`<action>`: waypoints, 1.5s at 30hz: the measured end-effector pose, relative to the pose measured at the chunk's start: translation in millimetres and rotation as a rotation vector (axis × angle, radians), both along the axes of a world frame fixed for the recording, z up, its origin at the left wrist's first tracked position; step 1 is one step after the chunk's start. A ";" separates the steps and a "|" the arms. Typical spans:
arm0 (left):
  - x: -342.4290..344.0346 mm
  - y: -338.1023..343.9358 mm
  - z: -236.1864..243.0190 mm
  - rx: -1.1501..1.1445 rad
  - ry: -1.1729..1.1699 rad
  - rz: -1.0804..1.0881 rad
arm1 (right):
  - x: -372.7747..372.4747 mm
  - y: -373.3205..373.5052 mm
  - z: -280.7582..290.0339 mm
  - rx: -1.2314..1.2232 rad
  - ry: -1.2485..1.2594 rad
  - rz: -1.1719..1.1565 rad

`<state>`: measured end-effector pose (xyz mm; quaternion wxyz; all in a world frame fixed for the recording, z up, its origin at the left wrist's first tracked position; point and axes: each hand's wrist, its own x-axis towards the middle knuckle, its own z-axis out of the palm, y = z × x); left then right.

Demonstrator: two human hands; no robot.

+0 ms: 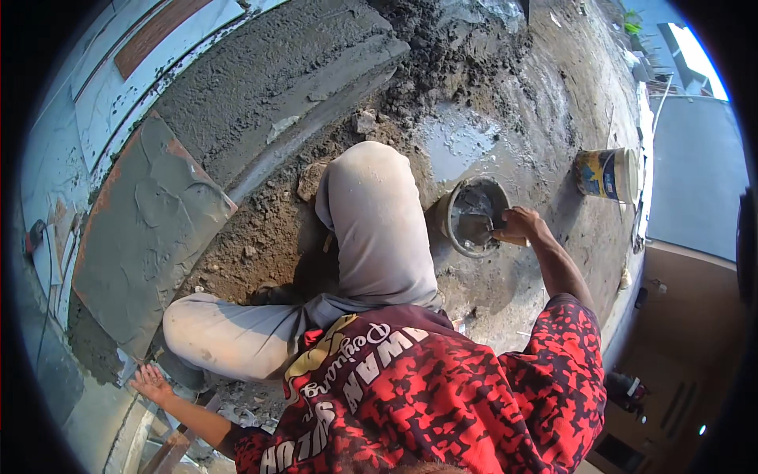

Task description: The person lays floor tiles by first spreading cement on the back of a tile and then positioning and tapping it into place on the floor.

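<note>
My right hand (523, 224) is closed round the handle of a trowel (477, 229). Its blade lies inside a round bucket (451, 221) that holds wet grey cement. Over on the left, my left hand (151, 384) has its fingers spread and holds nothing. It is close to the near corner of a large rectangular tile (150, 229), whose upper face is coated with smeared grey cement and whose reddish edge shows. Whether the fingertips touch that tile, I cannot tell.
Beyond the tile runs a raised bed of wet mortar (268, 95), with loose soil (237, 253) along its side. White marbled tiles (103, 103) and a brown strip (158, 35) line the far left. A cement puddle (458, 138) and a printed pail (606, 174) are to the right.
</note>
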<state>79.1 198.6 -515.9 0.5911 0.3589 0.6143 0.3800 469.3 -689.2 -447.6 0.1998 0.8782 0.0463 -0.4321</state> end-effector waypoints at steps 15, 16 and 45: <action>-42.5 -126.6 -40.1 0.278 0.412 0.209 | 5.3 -49.7 97.1 0.211 -0.252 -0.359; -74.6 -142.6 -42.0 0.491 0.597 0.178 | 25.4 -19.7 91.2 0.351 -0.323 -0.323; -71.0 -122.8 -80.2 0.590 0.786 0.519 | -98.9 687.3 109.5 1.285 0.595 0.931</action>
